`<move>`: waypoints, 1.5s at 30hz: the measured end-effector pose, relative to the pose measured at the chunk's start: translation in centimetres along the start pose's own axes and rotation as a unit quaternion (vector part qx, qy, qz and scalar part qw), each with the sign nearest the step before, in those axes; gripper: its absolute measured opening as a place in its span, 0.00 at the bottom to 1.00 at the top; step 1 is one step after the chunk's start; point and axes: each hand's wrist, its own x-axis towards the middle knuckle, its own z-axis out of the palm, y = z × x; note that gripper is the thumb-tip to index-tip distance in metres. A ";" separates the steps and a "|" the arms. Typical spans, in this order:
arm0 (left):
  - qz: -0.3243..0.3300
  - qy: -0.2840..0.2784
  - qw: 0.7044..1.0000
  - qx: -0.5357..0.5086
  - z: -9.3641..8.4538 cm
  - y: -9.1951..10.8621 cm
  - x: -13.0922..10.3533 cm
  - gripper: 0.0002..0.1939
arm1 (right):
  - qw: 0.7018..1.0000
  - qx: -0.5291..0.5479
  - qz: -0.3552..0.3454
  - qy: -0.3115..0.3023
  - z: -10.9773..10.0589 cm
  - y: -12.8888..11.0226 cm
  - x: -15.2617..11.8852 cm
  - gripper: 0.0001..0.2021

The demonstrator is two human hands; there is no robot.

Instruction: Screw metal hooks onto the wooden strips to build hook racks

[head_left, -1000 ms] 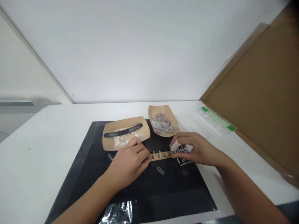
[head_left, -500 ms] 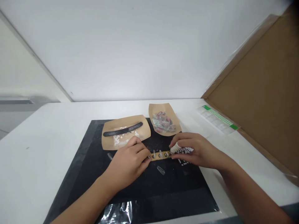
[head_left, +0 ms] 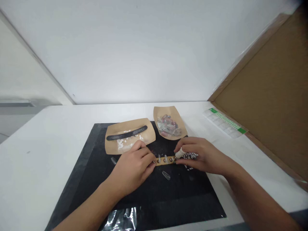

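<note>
- Stud strip (head_left: 161, 163), yellowish with round metal studs, lies crosswise on the black mat (head_left: 156, 199), between the two hands; small transparent nail tips (head_left: 166, 158) stand along it.
- Left hand (head_left: 136, 165) pinches its left end, fingers bunched together.
- Right hand (head_left: 207, 157) has its fingers curled at the right end, a white ribbed piece (head_left: 180, 153) at a fingertip; I cannot tell what they pinch.
- One loose nail tip (head_left: 166, 175) lies just in front of the strip, near the left thumb; from there the mat stretches between the forearms to its front edge.
- Behind, a paper tray (head_left: 150, 136) with a black nail file (head_left: 126, 133) overlaps the mat's back edge.
- White tabletop (head_left: 29, 179) runs broadly along the mat's left edge; on the right it reaches the cardboard (head_left: 269, 80).
</note>
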 end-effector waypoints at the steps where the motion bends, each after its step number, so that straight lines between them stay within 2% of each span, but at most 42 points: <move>1: -0.002 -0.002 1.000 0.000 0.0 0.0 0.0 0.06 | 1.000 -0.003 -0.001 -0.003 0.0 0.0 0.0 0.07; 11: -0.006 0.000 1.000 -0.010 0.1 0.0 0.1 0.06 | 0.999 -0.035 0.000 -0.018 0.3 0.2 -0.2 0.06; 24: -0.013 0.005 1.000 -0.018 0.3 -0.1 -0.1 0.05 | 0.999 -0.023 0.032 -0.032 0.4 0.1 -0.1 0.06; 37: -0.010 0.009 1.000 -0.018 0.1 0.0 -0.1 0.04 | 0.999 -0.019 0.035 -0.022 0.1 0.2 0.1 0.14; 45: -0.011 0.003 1.000 -0.013 0.1 0.0 0.0 0.06 | 0.999 -0.018 0.042 0.001 0.0 0.0 0.0 0.14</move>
